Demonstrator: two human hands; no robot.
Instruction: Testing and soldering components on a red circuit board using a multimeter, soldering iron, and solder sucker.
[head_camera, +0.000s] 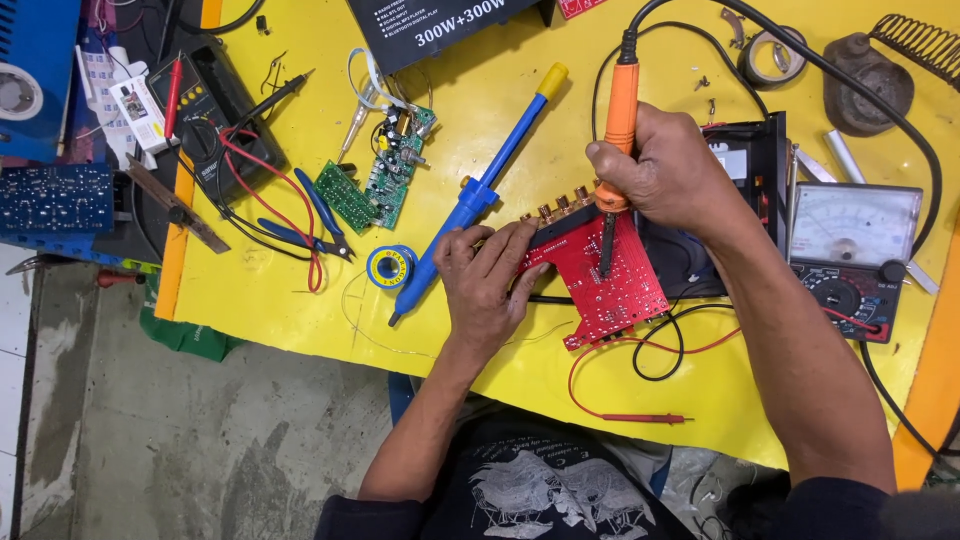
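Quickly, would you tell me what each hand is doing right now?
Left hand: open, pressing on the red circuit board.
Right hand: closed around the orange soldering iron.

The circuit board (600, 275) is lying on the bench (480, 130). The solder spool (390, 267) and desoldering pump (478, 190) are sitting left of it, the analog multimeter (853, 258) right.

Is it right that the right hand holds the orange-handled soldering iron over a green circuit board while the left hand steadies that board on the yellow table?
Not quite. In the head view the board under the soldering iron is red, not green. The right hand holds the iron and the left hand steadies the board on the yellow table.
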